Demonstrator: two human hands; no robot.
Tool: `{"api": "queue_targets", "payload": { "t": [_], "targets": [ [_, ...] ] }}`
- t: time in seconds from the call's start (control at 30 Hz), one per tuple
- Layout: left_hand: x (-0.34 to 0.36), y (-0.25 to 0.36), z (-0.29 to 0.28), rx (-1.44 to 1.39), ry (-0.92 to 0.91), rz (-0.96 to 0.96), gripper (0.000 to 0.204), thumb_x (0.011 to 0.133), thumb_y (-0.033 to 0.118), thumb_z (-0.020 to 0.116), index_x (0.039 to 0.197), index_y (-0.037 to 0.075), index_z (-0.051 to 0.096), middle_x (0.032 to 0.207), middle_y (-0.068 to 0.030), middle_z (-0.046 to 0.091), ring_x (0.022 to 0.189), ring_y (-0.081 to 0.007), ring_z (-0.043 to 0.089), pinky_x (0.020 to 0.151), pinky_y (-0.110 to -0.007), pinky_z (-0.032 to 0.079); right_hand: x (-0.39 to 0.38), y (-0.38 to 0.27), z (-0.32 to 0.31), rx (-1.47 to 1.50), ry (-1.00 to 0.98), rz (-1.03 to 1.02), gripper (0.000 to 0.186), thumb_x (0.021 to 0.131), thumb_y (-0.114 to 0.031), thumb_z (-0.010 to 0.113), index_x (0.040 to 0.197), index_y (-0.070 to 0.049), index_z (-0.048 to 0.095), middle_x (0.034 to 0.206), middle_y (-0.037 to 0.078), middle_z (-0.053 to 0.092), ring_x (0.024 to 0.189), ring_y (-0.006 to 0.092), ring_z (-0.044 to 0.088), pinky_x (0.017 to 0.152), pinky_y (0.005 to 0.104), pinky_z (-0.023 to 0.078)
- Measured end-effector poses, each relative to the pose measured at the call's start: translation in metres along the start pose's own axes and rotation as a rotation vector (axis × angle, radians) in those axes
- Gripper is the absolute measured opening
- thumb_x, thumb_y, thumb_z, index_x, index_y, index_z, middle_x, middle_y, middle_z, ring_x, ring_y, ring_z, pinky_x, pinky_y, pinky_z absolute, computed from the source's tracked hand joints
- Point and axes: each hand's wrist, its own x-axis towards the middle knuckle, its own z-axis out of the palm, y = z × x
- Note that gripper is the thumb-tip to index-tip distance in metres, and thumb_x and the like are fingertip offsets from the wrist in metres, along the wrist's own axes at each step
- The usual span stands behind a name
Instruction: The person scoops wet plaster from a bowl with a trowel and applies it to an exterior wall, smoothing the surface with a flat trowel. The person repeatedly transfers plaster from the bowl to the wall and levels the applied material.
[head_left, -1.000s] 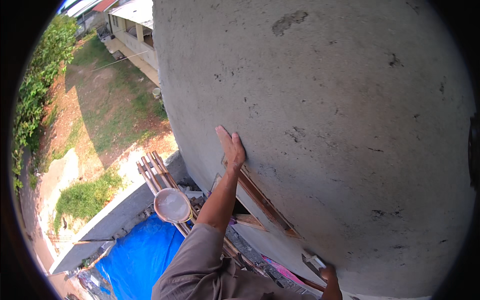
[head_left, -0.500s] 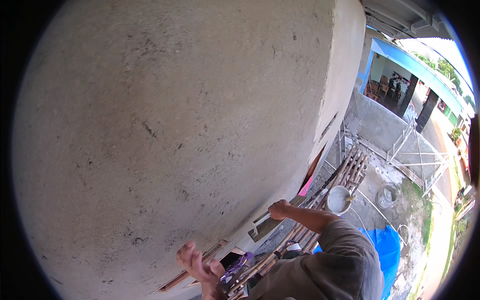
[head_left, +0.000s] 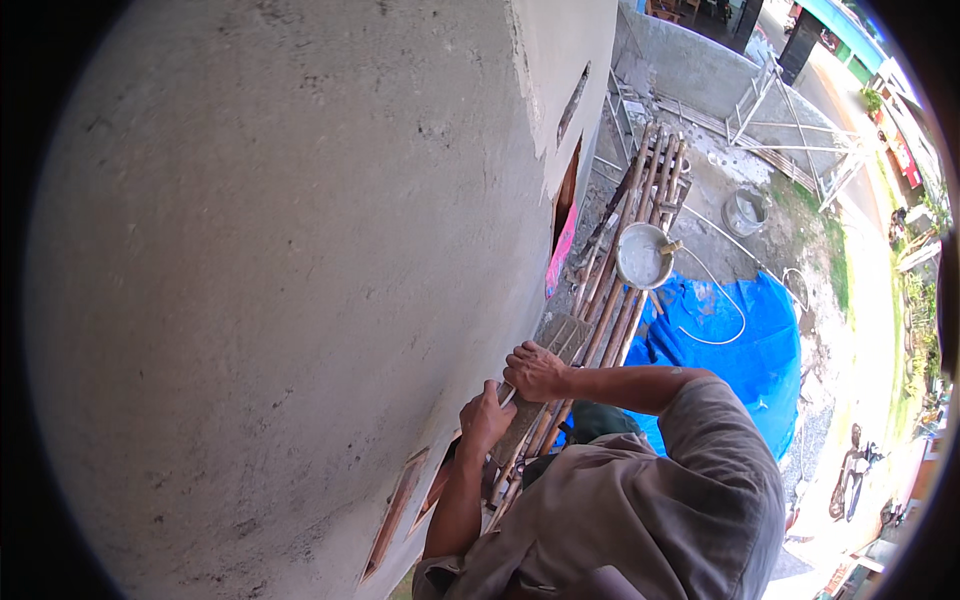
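Observation:
My left hand (head_left: 485,418) and my right hand (head_left: 533,368) are close together, both closed on the pale handle of a long, flat plastering float (head_left: 555,348). The float is held beside the grey plastered wall (head_left: 290,280), near its lower part. Its face and part of its handle are hidden by my hands and forearms. Below them runs a platform of bamboo poles (head_left: 650,190), with a round bucket of grey mix (head_left: 640,262) on it and a tool handle sticking out of that bucket.
A blue tarp (head_left: 745,360) covers ground right of the poles, near a second bucket (head_left: 744,212) and a hose. A pink cloth (head_left: 560,250) hangs at a window opening. A low wall (head_left: 680,55), metal frames, a road and a motorbike (head_left: 855,465) lie beyond.
The view has swung from the yard on my left to along the wall. My left hand has left the wall and closed on the float's handle beside my right hand.

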Motion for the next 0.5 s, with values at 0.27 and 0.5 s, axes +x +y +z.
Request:
{"api": "queue_targets", "payload": {
  "t": [0.27, 0.5],
  "targets": [
    [0.045, -0.013, 0.008, 0.031, 0.067, -0.01, 0.047, 0.081, 0.034, 0.066, 0.112, 0.002, 0.051, 0.085, -0.0264, 0.065, 0.082, -0.0453, 0.063, 0.072, -0.051, 0.049, -0.084, 0.11, -0.102, 0.58, 0.026, 0.266, 0.039, 0.095, -0.04, 0.049, 0.103, -0.007, 0.068, 0.104, 0.016, 0.063, 0.108, 0.0304, 0.057, 0.094, 0.0451, 0.043],
    [0.105, -0.014, -0.018, -0.094, -0.006, 0.008, 0.039, 0.082, 0.029, 0.067, 0.106, 0.001, 0.053, 0.085, -0.027, 0.064, 0.08, -0.0451, 0.063, 0.068, -0.048, 0.048, -0.222, 0.212, 0.029, 0.589, 0.146, 1.226, 0.044, 0.093, -0.042, 0.049, 0.104, -0.004, 0.068, 0.097, 0.019, 0.067, 0.091, 0.0347, 0.065, 0.084, 0.0429, 0.049]
  ]
}}
